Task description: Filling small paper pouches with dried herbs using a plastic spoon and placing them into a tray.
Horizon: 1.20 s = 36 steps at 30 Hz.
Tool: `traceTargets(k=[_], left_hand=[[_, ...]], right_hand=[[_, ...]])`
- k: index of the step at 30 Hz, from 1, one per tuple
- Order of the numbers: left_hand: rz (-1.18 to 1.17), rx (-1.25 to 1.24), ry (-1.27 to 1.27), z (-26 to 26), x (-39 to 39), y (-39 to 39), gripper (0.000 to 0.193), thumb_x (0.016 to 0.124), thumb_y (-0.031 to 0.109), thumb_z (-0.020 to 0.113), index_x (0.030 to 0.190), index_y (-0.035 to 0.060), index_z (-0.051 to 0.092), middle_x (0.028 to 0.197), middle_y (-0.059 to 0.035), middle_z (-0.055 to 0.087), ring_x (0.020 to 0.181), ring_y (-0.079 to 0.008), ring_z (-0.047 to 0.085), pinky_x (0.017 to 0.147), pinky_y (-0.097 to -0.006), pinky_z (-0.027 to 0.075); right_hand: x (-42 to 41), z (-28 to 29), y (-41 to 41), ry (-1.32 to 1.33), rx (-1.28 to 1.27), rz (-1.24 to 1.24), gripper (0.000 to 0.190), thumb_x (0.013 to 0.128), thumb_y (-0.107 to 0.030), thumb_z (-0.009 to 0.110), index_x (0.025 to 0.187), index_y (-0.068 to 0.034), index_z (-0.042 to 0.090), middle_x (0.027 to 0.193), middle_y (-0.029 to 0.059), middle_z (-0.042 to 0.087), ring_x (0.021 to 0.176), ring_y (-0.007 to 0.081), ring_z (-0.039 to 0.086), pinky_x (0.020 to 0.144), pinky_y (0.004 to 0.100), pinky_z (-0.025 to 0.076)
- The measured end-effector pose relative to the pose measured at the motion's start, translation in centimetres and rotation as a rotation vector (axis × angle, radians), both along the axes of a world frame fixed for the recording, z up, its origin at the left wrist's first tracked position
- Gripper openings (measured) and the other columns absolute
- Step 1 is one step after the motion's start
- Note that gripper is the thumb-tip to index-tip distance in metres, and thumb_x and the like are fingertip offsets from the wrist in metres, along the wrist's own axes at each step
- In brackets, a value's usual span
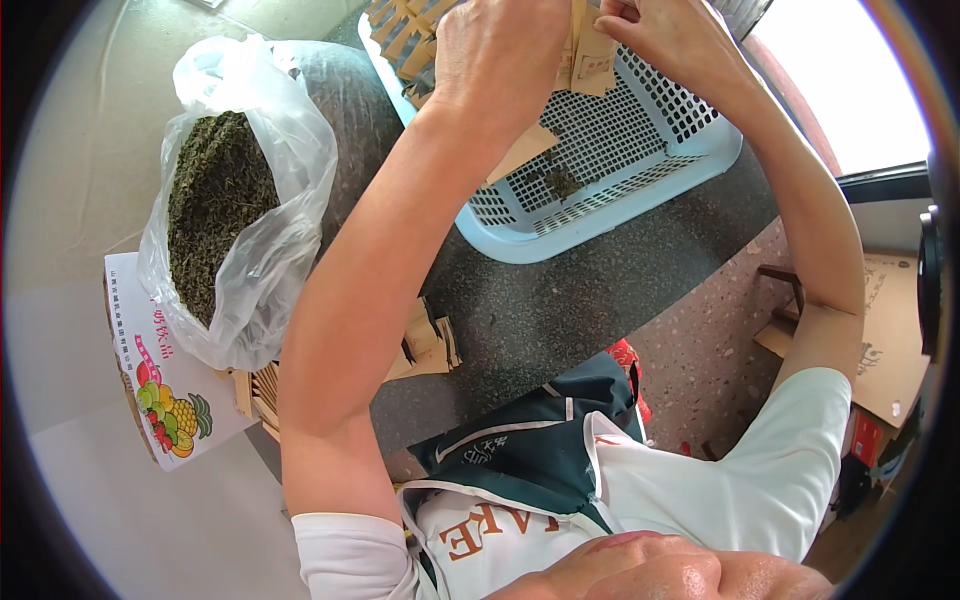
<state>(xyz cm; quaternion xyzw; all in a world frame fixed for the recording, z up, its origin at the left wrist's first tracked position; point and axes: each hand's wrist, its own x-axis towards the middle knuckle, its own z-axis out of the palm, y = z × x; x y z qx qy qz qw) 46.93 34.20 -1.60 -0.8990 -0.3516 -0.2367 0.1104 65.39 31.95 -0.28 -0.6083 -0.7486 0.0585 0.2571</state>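
Observation:
My left hand [502, 56] is bent over a light-blue plastic basket [540, 244], its back towards me and its fingers hidden. To its right, my right hand [667, 34] has its thumb and a finger drawn close together at the top edge of the view. Small kraft-paper packets [594, 66] bearing writing show between the two hands; the grip on them is hidden. More kraft packets [405, 41] with open tops stand in rows at the basket's left. Another paper piece [525, 154] lies under my left wrist. Leaf crumbs [562, 182] lie on the basket's mesh floor.
An open clear plastic bag of dried leaves [221, 217] stands left, with another filled bag [352, 97] behind. Below are a fruit-printed carton [169, 405] and kraft packet stacks [431, 349]. The speckled dark countertop [540, 315] ends at my apron [517, 465]. Cardboard boxes [889, 322] stand right.

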Motion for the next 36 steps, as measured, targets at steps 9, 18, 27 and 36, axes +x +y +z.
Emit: traceTargets(k=[9, 18, 27, 36], left_hand=[[-0.044, 0.026, -0.056, 4.8, -1.4, -4.7, 0.013, 0.086, 0.005, 0.058, 0.098, 0.0016, 0.058, 0.099, -0.0153, 0.056, 0.09, -0.0343, 0.065, 0.074, -0.0434, 0.054], [-0.113, -0.022, -0.338, 6.3, -11.1, -15.3, 0.032, 0.078, -0.001, 0.076, 0.109, 0.0038, 0.07, 0.096, -0.0112, 0.068, 0.063, -0.0168, 0.058, 0.057, -0.0276, 0.047], [0.334, -0.539, -0.321, -2.6, -29.0, -28.2, 0.046, 0.071, 0.01, 0.082, 0.114, 0.0054, 0.067, 0.108, -0.0115, 0.064, 0.092, -0.0304, 0.063, 0.077, -0.0379, 0.051], [0.566, -0.618, -0.14, -6.0, -37.5, -31.5, 0.07, 0.064, 0.014, 0.086, 0.129, 0.0095, 0.06, 0.137, -0.0088, 0.055, 0.123, -0.0329, 0.051, 0.105, -0.0433, 0.041]], right_hand=[[-0.1, 1.3, -2.0, 0.046, -0.031, 0.07, 0.028, 0.072, -0.017, 0.064, 0.091, 0.004, 0.068, 0.083, 0.0251, 0.066, 0.077, 0.0385, 0.066, 0.072, 0.0449, 0.052], [-2.0, 2.2, -6.3, 0.209, -0.018, -0.093, 0.03, 0.08, -0.021, 0.07, 0.098, 0.003, 0.069, 0.076, 0.0174, 0.066, 0.07, 0.0249, 0.064, 0.065, 0.0381, 0.049], [-12.1, -4.2, -21.4, 0.924, -0.095, 0.49, 0.057, 0.107, -0.044, 0.027, 0.11, 0.001, 0.061, 0.085, 0.0069, 0.044, 0.075, 0.0128, 0.041, 0.068, 0.026, 0.033], [-25.6, -7.8, -26.0, 1.259, -0.294, 0.292, 0.05, 0.109, -0.037, 0.035, 0.111, 0.004, 0.063, 0.076, 0.0006, 0.042, 0.062, 0.0088, 0.043, 0.057, 0.0234, 0.034]])
